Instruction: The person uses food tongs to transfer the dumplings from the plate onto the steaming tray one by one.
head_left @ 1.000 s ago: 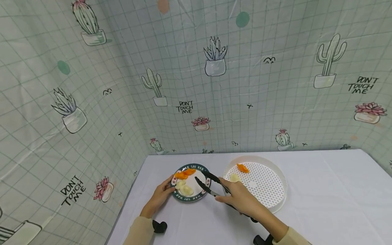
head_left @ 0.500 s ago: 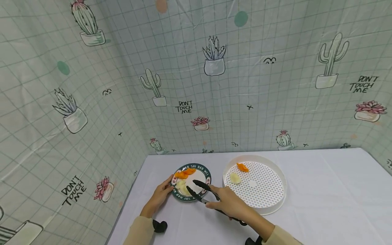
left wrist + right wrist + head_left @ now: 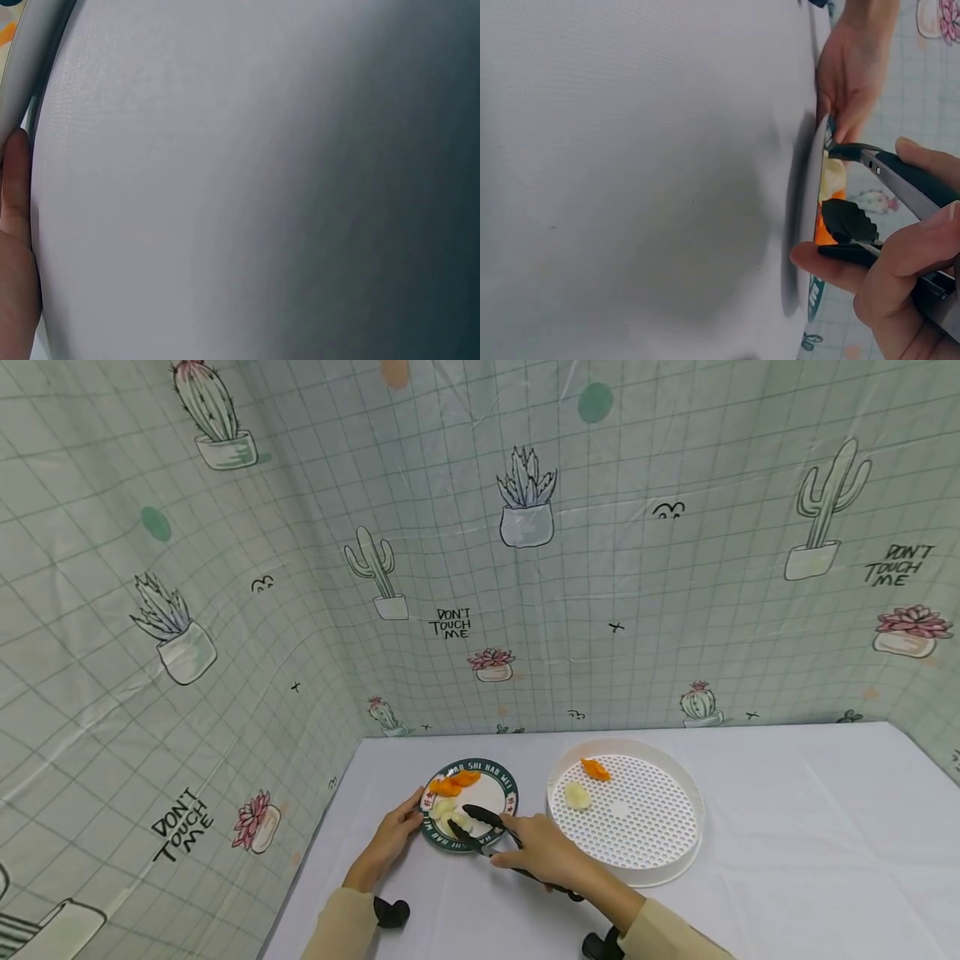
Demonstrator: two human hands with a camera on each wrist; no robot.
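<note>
My left hand [image 3: 393, 835] grips the left rim of a round plate [image 3: 512, 787] with a green lettered border. In the left wrist view the thumb [image 3: 15, 180] lies along the plate's edge. Orange pieces [image 3: 445, 787] lie at the back of the plate and pale yellow pieces [image 3: 443, 809] at the front left. My right hand [image 3: 543, 852] holds black-tipped tongs [image 3: 468, 839], their jaws spread over the pale pieces. From the right wrist, the tongs' two tips stand apart above the plate, with a pale piece [image 3: 832, 178] between them.
Right of the plate stands a round white tray [image 3: 667, 835] with a perforated bottom. It carries one orange piece [image 3: 596, 769] and one pale yellow piece [image 3: 577, 796]. A white cloth covers the table [image 3: 810, 843]; a cactus-print curtain [image 3: 600, 568] hangs behind and at left.
My right hand has moved left and toward me with the tongs, from the plate's right side to over the pale pieces. My left hand and the plate have stayed in place.
</note>
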